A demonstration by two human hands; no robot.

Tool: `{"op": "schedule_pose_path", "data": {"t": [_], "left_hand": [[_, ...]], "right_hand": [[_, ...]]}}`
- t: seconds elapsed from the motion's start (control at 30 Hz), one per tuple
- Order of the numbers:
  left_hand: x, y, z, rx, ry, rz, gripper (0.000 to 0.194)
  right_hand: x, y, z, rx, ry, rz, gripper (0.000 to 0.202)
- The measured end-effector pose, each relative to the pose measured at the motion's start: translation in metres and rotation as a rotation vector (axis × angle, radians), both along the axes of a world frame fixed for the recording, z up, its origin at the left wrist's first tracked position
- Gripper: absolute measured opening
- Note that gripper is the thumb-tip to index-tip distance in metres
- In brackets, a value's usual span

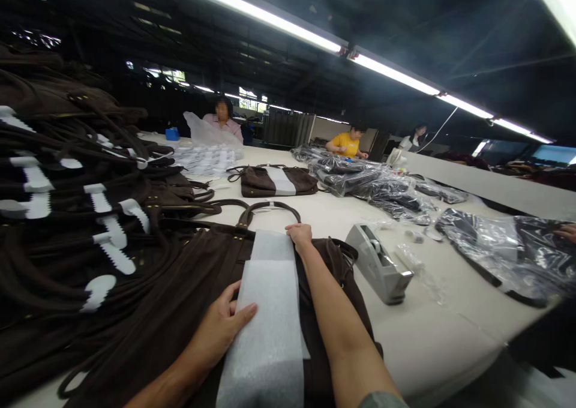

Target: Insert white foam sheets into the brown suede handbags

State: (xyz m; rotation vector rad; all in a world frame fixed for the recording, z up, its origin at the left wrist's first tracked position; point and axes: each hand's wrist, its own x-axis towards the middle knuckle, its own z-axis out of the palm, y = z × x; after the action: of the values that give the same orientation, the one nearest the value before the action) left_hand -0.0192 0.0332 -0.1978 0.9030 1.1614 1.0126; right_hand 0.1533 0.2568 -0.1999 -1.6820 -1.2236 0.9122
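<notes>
A dark brown bag [198, 288] lies flat in front of me, its looped handle [274, 205] pointing away. Over its middle runs a long strip of white paper [267, 330]. My left hand [227, 318] holds the strip's left edge, thumb on top and fingers partly hidden beneath. At the strip's far right corner, close to the handle's base, my right hand [299, 234] has its fingers pinched on the paper.
Stacked brown bags [81, 216] rise at the left. A grey tape dispenser [380, 264] stands right of my bag. Plastic-wrapped bags [373, 183] and another brown bag [256, 182] lie farther back. Several people are around the table; a hand [567, 233] shows at the right edge.
</notes>
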Motion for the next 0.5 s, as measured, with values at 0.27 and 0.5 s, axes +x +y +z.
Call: {"op": "schedule_pose_path", "data": {"t": [0.27,0.5], "left_hand": [[0.001,-0.006,-0.001,0.150,0.150,0.005,0.093],[-0.001,0.010,-0.007,0.341,0.418,-0.071,0.047]], "right_hand": [[-0.003,-0.036,0.021,-0.050,-0.686,0.000,0.025],[-0.013,-0.047,0.028,0.127,-0.902,0.426,0.035]]}}
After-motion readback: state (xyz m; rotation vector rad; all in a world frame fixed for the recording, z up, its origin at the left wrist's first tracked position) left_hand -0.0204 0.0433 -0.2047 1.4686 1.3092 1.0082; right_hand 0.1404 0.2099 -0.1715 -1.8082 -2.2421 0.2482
